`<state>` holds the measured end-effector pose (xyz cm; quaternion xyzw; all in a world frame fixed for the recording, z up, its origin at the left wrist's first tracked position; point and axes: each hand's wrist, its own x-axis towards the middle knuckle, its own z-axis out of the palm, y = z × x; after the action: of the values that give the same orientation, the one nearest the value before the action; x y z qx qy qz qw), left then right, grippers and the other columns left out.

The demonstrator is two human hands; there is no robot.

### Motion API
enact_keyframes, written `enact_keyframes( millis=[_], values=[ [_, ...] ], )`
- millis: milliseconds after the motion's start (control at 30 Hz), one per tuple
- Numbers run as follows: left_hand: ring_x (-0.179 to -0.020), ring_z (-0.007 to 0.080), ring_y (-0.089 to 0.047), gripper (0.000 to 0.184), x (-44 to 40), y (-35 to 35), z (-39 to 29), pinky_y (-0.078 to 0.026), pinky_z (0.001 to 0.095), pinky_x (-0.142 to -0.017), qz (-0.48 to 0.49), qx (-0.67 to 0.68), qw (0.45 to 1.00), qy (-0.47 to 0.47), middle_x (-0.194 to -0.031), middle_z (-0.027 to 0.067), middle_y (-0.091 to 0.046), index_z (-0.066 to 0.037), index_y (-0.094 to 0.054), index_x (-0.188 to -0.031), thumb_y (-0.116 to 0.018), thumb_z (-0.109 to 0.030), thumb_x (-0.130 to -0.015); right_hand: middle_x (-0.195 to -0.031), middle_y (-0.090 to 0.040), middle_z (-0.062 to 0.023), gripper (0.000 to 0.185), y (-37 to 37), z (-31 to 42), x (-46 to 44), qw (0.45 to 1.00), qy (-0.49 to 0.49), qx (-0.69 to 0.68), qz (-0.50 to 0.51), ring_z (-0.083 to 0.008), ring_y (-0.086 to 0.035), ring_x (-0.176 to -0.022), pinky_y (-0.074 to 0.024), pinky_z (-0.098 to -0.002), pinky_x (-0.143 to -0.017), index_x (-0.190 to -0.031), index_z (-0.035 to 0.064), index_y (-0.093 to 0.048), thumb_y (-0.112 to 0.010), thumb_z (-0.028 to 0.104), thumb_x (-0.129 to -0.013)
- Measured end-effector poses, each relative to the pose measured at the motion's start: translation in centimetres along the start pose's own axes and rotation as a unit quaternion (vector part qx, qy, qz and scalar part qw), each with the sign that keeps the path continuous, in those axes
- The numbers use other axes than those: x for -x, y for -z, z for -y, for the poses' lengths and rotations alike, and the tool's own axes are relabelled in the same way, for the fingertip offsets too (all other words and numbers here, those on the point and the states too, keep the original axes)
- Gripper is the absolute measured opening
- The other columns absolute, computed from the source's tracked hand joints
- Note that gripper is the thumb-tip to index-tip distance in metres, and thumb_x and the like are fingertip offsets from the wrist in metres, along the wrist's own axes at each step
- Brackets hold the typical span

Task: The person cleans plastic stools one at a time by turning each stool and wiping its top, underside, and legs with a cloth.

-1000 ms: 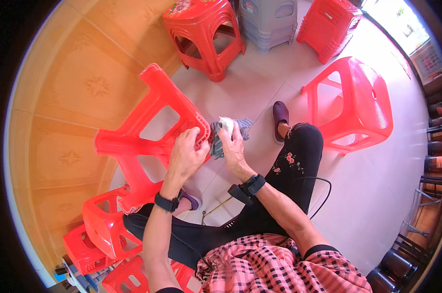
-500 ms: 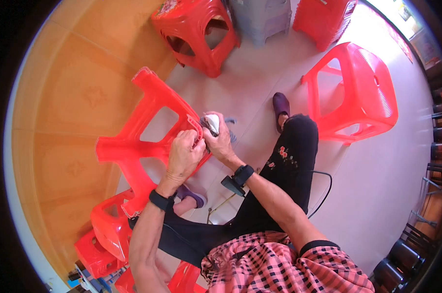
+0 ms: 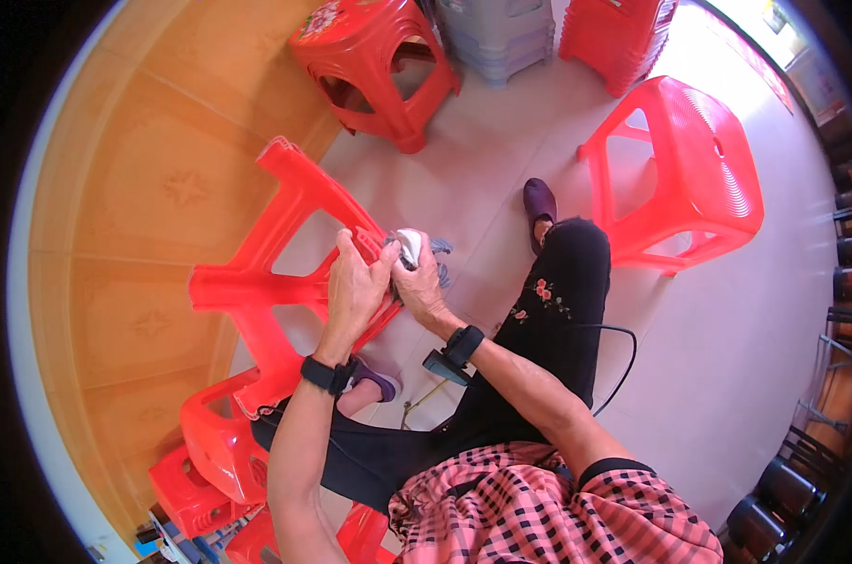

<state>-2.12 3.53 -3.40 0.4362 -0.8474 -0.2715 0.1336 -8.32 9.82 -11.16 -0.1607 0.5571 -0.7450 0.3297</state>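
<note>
A red plastic stool (image 3: 233, 288) lies tipped over in front of me, its legs pointing toward my hands. My left hand (image 3: 355, 293) is on one of its legs, thumb on one side and fingers on the other, with the red plastic showing between them. Close beside it, my right hand (image 3: 419, 287) clutches a bunched grey and white rag (image 3: 409, 246) against the stool's edge. Grey ends of the rag stick out past the right fingers. The fingertips of my right hand are partly hidden by the rag.
A red stool (image 3: 675, 174) stands at the right. Stacked red stools (image 3: 379, 70), grey stools (image 3: 501, 38) and more red stools (image 3: 614, 42) stand at the back. Others (image 3: 219, 442) sit at lower left, beside an orange tiled wall (image 3: 134, 235). A black cable (image 3: 633, 362) loops by my knee.
My left hand has loosened from a tight pinch, its index finger and thumb now spread around the leg. The right hand with the rag has barely shifted.
</note>
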Motion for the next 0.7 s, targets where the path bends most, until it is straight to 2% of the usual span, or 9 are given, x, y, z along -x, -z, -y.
enact_keyframes(
  millis=[33,67,133,233,367,433,567,633,700],
  values=[
    [-0.069,0.0355,-0.064,0.058,-0.3,-0.3,0.6,-0.048,0.0417,-0.059,0.000,-0.035,0.999,-0.024,-0.070,0.0237,-0.061,0.011,-0.047,-0.109,-0.062,-0.038,-0.082,-0.093,-0.056,-0.0093,0.036,0.0,0.3,0.4,0.998,-0.053,-0.039,0.010,-0.0181,-0.056,-0.086,-0.0481,-0.0328,-0.076,-0.114,0.0060,-0.045,-0.061,0.015,-0.083],
    [-0.069,0.0355,-0.064,0.058,-0.7,-0.4,1.3,-0.048,0.0417,-0.059,0.005,-0.032,0.999,-0.024,-0.070,0.0237,-0.061,0.011,-0.047,-0.109,-0.062,-0.038,-0.082,-0.093,-0.056,-0.0096,0.037,0.0,-0.2,0.8,0.999,-0.043,-0.015,0.010,-0.0184,-0.056,-0.086,-0.0477,-0.0329,-0.076,-0.115,0.0070,-0.045,-0.062,0.016,-0.084],
    [-0.070,0.0370,-0.064,0.044,-1.1,-0.1,1.8,-0.048,0.0430,-0.059,0.143,-0.010,0.988,0.059,-0.073,0.0256,-0.061,0.010,-0.054,-0.095,-0.059,-0.031,-0.080,-0.094,-0.056,-0.0100,0.038,-0.2,-1.2,1.7,1.000,-0.022,0.003,0.007,-0.0186,-0.055,-0.087,-0.0474,-0.0327,-0.077,-0.116,0.0071,-0.044,-0.062,0.016,-0.084],
    [-0.073,0.0381,-0.064,0.034,0.3,1.1,1.5,-0.048,0.0440,-0.060,0.164,-0.027,0.984,0.057,-0.075,0.0266,-0.061,0.008,-0.056,-0.085,-0.056,-0.025,-0.078,-0.098,-0.055,-0.0115,0.040,-0.3,-2.0,3.0,1.000,-0.008,0.016,0.024,-0.0195,-0.055,-0.090,-0.0460,-0.0328,-0.080,-0.116,0.0063,-0.044,-0.063,0.017,-0.083],
    [-0.073,0.0369,-0.064,0.033,3.2,1.1,3.1,-0.047,0.0438,-0.061,0.105,-0.007,0.994,0.043,-0.076,0.0262,-0.061,0.007,-0.056,-0.088,-0.056,-0.025,-0.079,-0.103,-0.053,-0.0132,0.043,0.3,-2.3,3.9,0.995,-0.012,0.015,0.099,-0.0222,-0.054,-0.096,-0.0435,-0.0348,-0.086,-0.116,0.0043,-0.045,-0.065,0.021,-0.081],
    [-0.073,0.0367,-0.063,0.031,4.2,1.6,2.9,-0.047,0.0436,-0.062,0.086,0.006,0.996,0.029,-0.075,0.0246,-0.061,0.006,-0.056,-0.090,-0.055,-0.023,-0.079,-0.104,-0.052,-0.0147,0.044,0.7,-2.6,3.7,0.982,0.000,0.053,0.179,-0.0262,-0.054,-0.098,-0.0432,-0.0359,-0.087,-0.115,0.0037,-0.047,-0.066,0.022,-0.079],
    [-0.072,0.0370,-0.063,0.030,4.8,1.6,3.9,-0.048,0.0433,-0.063,0.086,0.032,0.995,0.026,-0.075,0.0235,-0.061,0.005,-0.056,-0.092,-0.055,-0.021,-0.079,-0.105,-0.051,-0.0165,0.046,0.5,-3.0,3.9,0.979,0.049,0.077,0.184,-0.0304,-0.053,-0.100,-0.0420,-0.0372,-0.089,-0.113,0.0032,-0.048,-0.067,0.021,-0.076],
    [-0.072,0.0368,-0.063,0.028,4.9,1.6,4.3,-0.048,0.0430,-0.063,0.123,0.113,0.985,0.044,-0.076,0.0233,-0.061,0.005,-0.056,-0.094,-0.054,-0.018,-0.079,-0.107,-0.049,-0.0173,0.047,0.2,-2.8,4.7,0.982,0.072,0.074,0.157,-0.0317,-0.052,-0.103,-0.0408,-0.0382,-0.091,-0.114,0.0035,-0.047,-0.067,0.020,-0.075],
    [-0.072,0.0356,-0.063,0.027,5.3,2.1,4.5,-0.048,0.0424,-0.062,0.116,0.056,0.991,0.037,-0.076,0.0233,-0.061,0.005,-0.055,-0.094,-0.054,-0.017,-0.078,-0.107,-0.047,-0.0170,0.047,0.1,-2.6,5.3,0.983,0.072,0.075,0.151,-0.0317,-0.050,-0.102,-0.0403,-0.0382,-0.091,-0.114,0.0035,-0.047,-0.066,0.018,-0.074]
  ],
)
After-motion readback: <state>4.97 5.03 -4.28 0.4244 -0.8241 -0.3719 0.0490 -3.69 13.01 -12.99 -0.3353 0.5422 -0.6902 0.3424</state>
